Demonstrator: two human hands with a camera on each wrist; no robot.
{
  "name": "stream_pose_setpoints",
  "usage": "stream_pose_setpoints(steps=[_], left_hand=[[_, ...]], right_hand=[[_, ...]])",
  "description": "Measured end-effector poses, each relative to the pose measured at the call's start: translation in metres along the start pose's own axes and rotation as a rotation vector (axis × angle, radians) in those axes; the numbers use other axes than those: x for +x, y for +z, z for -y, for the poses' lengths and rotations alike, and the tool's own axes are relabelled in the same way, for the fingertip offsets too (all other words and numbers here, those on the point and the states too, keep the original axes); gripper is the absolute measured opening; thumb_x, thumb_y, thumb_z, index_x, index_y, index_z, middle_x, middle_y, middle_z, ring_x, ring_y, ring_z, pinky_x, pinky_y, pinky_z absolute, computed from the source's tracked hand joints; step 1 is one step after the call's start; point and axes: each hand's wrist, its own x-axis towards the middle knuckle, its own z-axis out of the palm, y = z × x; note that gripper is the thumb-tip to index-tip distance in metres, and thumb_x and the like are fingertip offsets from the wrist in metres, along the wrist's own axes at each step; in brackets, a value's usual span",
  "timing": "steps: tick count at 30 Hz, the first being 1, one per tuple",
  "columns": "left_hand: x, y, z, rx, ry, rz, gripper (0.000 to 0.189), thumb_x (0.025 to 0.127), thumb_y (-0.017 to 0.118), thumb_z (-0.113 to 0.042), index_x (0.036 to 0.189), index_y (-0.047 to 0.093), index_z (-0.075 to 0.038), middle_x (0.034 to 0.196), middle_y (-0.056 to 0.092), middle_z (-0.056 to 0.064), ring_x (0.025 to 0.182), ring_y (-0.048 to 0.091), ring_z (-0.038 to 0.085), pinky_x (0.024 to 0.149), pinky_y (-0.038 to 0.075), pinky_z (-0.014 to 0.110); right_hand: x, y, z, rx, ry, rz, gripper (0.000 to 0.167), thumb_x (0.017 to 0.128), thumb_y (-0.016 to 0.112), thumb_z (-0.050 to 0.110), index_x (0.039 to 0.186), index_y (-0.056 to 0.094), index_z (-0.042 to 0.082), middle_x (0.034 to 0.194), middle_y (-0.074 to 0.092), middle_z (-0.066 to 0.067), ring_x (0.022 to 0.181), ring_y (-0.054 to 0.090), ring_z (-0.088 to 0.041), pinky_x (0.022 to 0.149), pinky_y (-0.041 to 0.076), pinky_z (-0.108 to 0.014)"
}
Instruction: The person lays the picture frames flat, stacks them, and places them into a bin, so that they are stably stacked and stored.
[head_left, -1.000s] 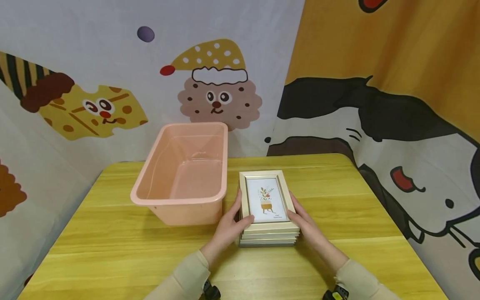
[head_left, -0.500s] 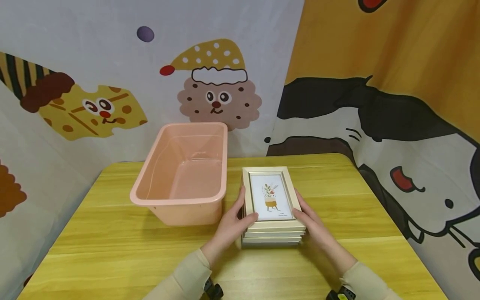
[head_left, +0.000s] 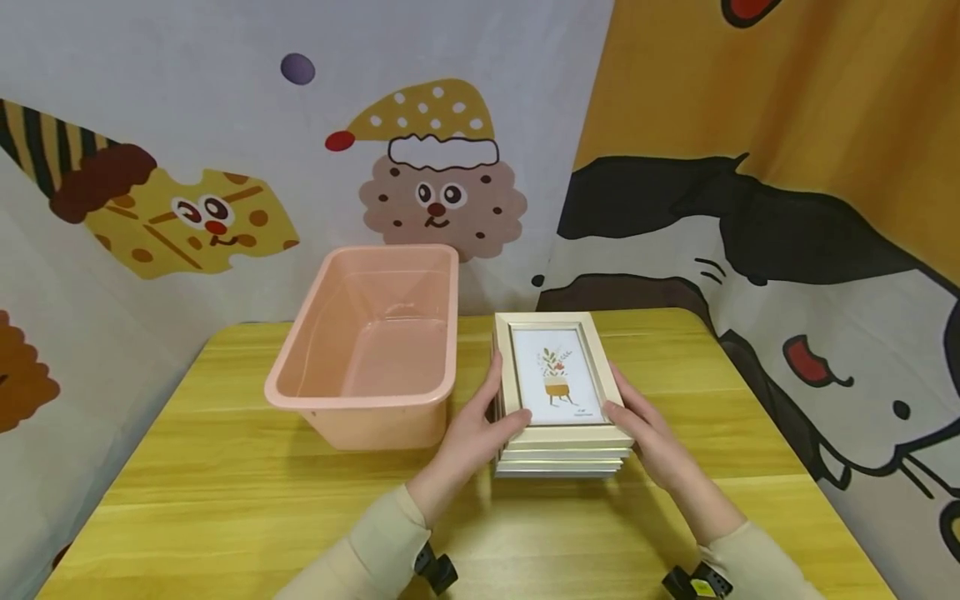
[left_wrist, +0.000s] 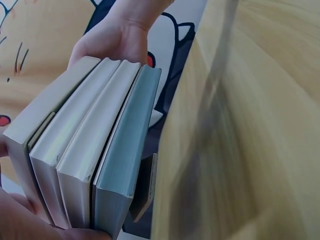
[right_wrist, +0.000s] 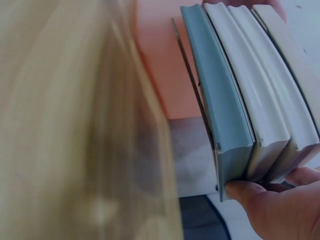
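Note:
My left hand and right hand grip a stack of several picture frames from its two sides. Both thumbs lie near the front corners of the uppermost one. That top frame is cream and holds a print of a potted plant. Below it are pale silvery frames, and at the bottom a blue-grey frame. A flap-like stand juts out from the bottom frame's back in the left wrist view. Both wrist views show a gap between the stack and the wooden table.
Left of the stack a pink plastic bin stands on the table with nothing inside it. Behind the table hangs a cloth printed with cartoon figures. Black wrist cameras sit on both wrists.
Both hands have carried the stack of picture frames up and to the right, away from the bin. The grip looks the same, and the bin has stayed in place.

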Motion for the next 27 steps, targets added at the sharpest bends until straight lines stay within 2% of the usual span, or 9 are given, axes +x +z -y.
stream_pose_setpoints(steps=[4,6,12,14,21,24,27], left_hand=[[-0.001,0.000,-0.012,0.002,-0.018,-0.008,0.089,0.088,0.071,-0.036,0.156,0.015,-0.042,0.161,0.015,-0.014,0.146,0.019,0.032,0.114,0.019,0.061],[-0.001,0.000,-0.017,0.008,-0.021,-0.012,0.089,0.087,0.072,-0.036,0.156,0.015,-0.042,0.161,0.016,-0.013,0.146,0.019,0.033,0.115,0.018,0.061],[0.001,-0.003,-0.033,-0.017,-0.008,0.014,0.090,0.089,0.071,-0.032,0.158,0.013,-0.039,0.162,0.013,-0.011,0.147,0.015,0.030,0.116,0.016,0.059],[0.002,-0.005,-0.038,-0.027,-0.002,0.019,0.091,0.089,0.072,-0.031,0.158,0.013,-0.037,0.162,0.013,-0.009,0.147,0.015,0.030,0.117,0.015,0.057],[0.003,-0.012,-0.054,-0.039,-0.020,0.018,0.092,0.087,0.074,-0.033,0.155,0.013,-0.045,0.161,0.012,-0.015,0.148,0.011,0.026,0.114,0.010,0.065],[0.003,-0.015,-0.059,-0.037,-0.006,0.016,0.092,0.088,0.073,-0.033,0.155,0.012,-0.047,0.161,0.010,-0.017,0.148,0.010,0.025,0.114,0.009,0.066],[0.003,-0.020,-0.066,-0.023,0.005,0.012,0.092,0.088,0.072,-0.033,0.155,0.011,-0.046,0.161,0.010,-0.018,0.148,0.010,0.024,0.114,0.010,0.064]], right_hand=[[0.000,-0.002,0.012,0.006,-0.013,0.014,0.064,0.104,0.043,0.014,0.159,0.010,0.009,0.164,0.000,-0.018,0.143,0.011,-0.037,0.094,0.040,-0.014],[0.000,-0.003,0.017,0.003,-0.020,0.018,0.064,0.104,0.043,0.014,0.159,0.010,0.010,0.164,0.000,-0.018,0.142,0.012,-0.038,0.094,0.041,-0.015],[0.001,-0.006,0.029,-0.053,-0.049,-0.008,0.062,0.104,0.043,0.014,0.159,0.015,0.011,0.163,0.007,-0.019,0.130,0.035,-0.022,0.088,0.048,-0.020],[0.002,-0.007,0.034,-0.071,-0.049,-0.016,0.062,0.104,0.044,0.015,0.159,0.016,0.012,0.163,0.008,-0.018,0.129,0.036,-0.019,0.088,0.048,-0.020],[0.008,-0.006,0.050,-0.095,-0.061,-0.030,0.062,0.103,0.045,0.014,0.159,0.017,0.012,0.164,0.010,-0.015,0.138,0.024,-0.035,0.089,0.045,-0.017],[0.010,-0.005,0.057,-0.092,-0.066,-0.028,0.063,0.103,0.046,0.015,0.159,0.018,0.013,0.164,0.010,-0.013,0.139,0.021,-0.035,0.090,0.044,-0.016],[0.013,-0.003,0.065,-0.080,-0.069,-0.028,0.063,0.102,0.046,0.014,0.159,0.018,0.014,0.164,0.010,-0.012,0.136,0.025,-0.035,0.090,0.045,-0.017]])
